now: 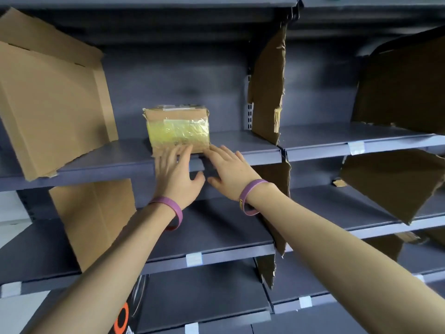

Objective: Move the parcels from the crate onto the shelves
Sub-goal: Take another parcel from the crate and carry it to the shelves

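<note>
Grey-blue metal shelving fills the view, its bays split by leaning sheets of brown cardboard: a large sheet at nine o'clock and a torn one at two o'clock. Between them, just above centre, a small brown cardboard parcel banded with yellowish clear tape sits on the shelf close to its front lip. Both arms reach up from six o'clock. The left hand and right hand are spread flat with fingers straight, tips apparently touching the parcel's lower front edge. Neither grips anything. Flat fingertips suit nudging it back from the lip, probably so it sits securely. No crate is in view.
</note>
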